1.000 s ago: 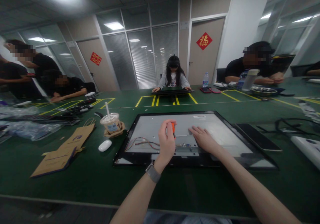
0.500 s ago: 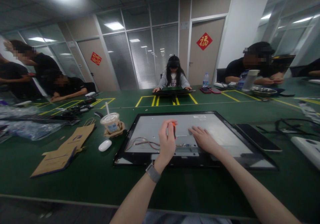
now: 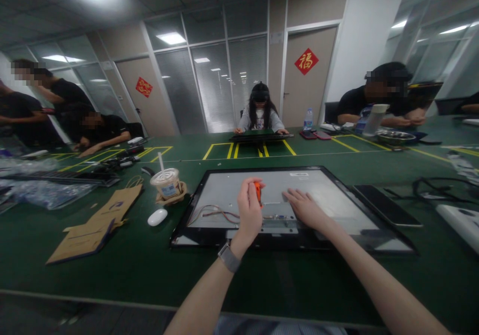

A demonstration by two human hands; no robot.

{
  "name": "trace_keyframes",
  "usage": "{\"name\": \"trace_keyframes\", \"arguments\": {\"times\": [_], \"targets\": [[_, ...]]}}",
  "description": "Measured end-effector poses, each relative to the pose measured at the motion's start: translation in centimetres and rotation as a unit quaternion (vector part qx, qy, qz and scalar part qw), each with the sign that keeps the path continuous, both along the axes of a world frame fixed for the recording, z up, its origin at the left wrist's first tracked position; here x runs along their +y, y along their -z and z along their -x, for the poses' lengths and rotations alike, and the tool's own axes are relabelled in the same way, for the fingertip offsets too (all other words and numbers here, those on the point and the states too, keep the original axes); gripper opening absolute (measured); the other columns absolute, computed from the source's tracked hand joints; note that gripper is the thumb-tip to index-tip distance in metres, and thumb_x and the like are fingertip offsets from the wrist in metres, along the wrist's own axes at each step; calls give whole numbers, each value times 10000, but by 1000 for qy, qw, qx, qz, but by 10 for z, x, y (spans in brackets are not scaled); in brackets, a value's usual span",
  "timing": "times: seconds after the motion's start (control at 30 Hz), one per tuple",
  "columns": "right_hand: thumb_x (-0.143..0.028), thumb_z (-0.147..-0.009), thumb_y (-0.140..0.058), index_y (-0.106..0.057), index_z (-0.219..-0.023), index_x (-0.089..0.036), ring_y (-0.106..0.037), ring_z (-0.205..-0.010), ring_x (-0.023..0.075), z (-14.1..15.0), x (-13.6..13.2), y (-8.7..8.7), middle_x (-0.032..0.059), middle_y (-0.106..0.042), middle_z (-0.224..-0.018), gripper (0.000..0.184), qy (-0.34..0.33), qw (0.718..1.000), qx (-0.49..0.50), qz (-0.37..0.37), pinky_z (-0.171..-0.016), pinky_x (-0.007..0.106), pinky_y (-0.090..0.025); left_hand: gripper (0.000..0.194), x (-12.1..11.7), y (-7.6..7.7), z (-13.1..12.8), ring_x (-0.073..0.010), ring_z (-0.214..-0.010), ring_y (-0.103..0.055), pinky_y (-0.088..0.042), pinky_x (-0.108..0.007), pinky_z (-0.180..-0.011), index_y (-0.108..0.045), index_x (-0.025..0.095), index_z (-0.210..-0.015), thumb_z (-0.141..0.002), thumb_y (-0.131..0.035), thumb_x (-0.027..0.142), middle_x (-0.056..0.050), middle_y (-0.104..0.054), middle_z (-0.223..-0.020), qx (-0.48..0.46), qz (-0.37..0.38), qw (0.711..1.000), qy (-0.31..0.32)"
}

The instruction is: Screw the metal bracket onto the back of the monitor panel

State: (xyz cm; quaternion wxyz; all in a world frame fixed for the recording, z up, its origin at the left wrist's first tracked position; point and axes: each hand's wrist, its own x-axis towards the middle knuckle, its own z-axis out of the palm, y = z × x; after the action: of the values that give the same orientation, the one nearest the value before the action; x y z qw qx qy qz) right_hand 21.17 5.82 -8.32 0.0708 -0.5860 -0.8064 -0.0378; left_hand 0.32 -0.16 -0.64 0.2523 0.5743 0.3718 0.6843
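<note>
A flat display panel (image 3: 220,188) with a grey metal back and black frame lies on the green table in front of me. My left hand (image 3: 248,203), with a watch on its wrist, is wrapped round the orange handle of a screwdriver (image 3: 258,190) held upright over the panel; the tip is hidden. My right hand (image 3: 304,206) rests flat on the panel's back, fingers stretched out. Between the hands, near the panel's front edge, sits a metal bracket (image 3: 277,224) with a connector on it. Thin cables (image 3: 215,212) run from it to the left.
Left of the panel are a white mouse (image 3: 157,217), a lidded drink cup (image 3: 165,181) in a cardboard holder and a brown paper bag (image 3: 90,228). A black slab (image 3: 385,204) and dark cables lie to the right. A co-worker (image 3: 261,113) opposite handles another dark panel.
My left hand has turned slightly round the screwdriver, and more of the orange handle shows. My right hand stays in place. The co-worker opposite has shifted their hands a little.
</note>
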Motion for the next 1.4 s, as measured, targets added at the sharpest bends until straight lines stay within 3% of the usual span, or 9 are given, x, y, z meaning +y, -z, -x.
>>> {"name": "trace_keyframes", "arguments": {"times": [0.13, 0.27, 0.57, 0.8, 1.03, 1.2, 1.4], "targets": [[-184, -982, -276, -471, -1466, -209, -436, -1386, 325, 0, 1, 2, 145, -454, -1527, 522, 0, 1000, -5, -8, -1087, 559, -373, 304, 1, -2, 0, -183, -879, -605, -484, -307, -801, -647, 193, -910, -999, -448, 404, -61, -627, -908, 27, -45, 998, -19], [-186, -978, -268, -470, -1467, -210, -443, -1380, 326, -1, 2, 4, 148, -462, -1520, 530, -3, 1000, -6, -16, -1082, 568, -377, 224, 1, -6, -1, -175, -837, -564, -478, -294, -768, -657, 188, -837, -925, -593, 384, -43, -561, -883, 46, -79, 994, -61], [-209, -991, -258, -469, -1470, -212, -432, -1388, 327, -3, 3, 5, 147, -456, -1524, 523, -5, 1000, 5, -11, -1088, 570, -367, 314, 3, -2, 0, -169, -811, -621, -486, -292, -760, -648, 184, -965, -1022, -395, 361, -55, -666, -869, 12, -16, 999, -29], [-207, -992, -267, -468, -1465, -218, -439, -1384, 322, -1, 2, 4, 133, -458, -1527, 514, 1, 1000, -10, -12, -1085, 548, -379, 178, 2, -4, 0, -180, -903, -577, -480, -293, -793, -691, 188, -886, -921, -612, 344, -62, -567, -970, 49, -81, 993, -68], [-210, -995, -264, -468, -1469, -202, -435, -1385, 329, -2, 2, 4, 150, -442, -1532, 516, -4, 1000, -2, -9, -1088, 563, -372, 259, 1, -3, 2, -171, -829, -563, -467, -299, -789, -667, 191, -931, -1003, -461, 330, -48, -579, -889, 52, -56, 994, -77], [-199, -989, -282, -465, -1472, -204, -442, -1381, 333, -2, 3, 5, 155, -442, -1531, 516, -5, 1000, -9, -8, -1089, 570, -366, 303, 0, -2, 0, -165, -842, -599, -480, -293, -793, -643, 183, -974, -1028, -380, 323, -53, -631, -904, 29, -26, 999, -22], [-203, -994, -286, -464, -1473, -206, -432, -1388, 337, -1, 4, 7, 146, -447, -1531, 511, 1, 1000, -11, -12, -1089, 550, -371, 149, 1, -4, -1, -178, -906, -568, -475, -301, -821, -684, 183, -856, -909, -626, 310, -56, -563, -955, 62, -103, 991, -66]]}}
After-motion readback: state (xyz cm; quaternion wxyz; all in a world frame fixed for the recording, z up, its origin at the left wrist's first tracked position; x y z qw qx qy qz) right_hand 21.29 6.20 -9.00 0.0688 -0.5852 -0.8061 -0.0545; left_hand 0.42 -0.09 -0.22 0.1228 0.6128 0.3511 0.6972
